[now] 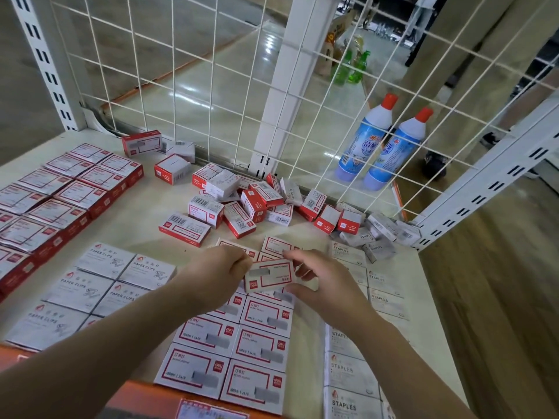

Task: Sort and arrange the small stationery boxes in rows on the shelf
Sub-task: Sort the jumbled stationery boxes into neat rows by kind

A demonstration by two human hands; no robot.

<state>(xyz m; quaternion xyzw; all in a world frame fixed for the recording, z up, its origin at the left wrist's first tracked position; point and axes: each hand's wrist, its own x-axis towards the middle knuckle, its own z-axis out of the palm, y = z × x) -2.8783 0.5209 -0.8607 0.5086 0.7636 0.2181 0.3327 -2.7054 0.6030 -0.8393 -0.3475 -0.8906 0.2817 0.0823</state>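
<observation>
While both hands pinch flat cardboard staple box, glossy rows below.

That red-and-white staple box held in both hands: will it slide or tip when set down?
The staple box looks rigid: both hands pinch its ends without denting it. Flat and low, so it should sit stable and not roll. Its glossy card may slide on the smooth shelf.

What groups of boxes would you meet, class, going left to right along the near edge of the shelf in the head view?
White paper clips boxes → red-framed staple boxes in two columns → white staples boxes.
</observation>
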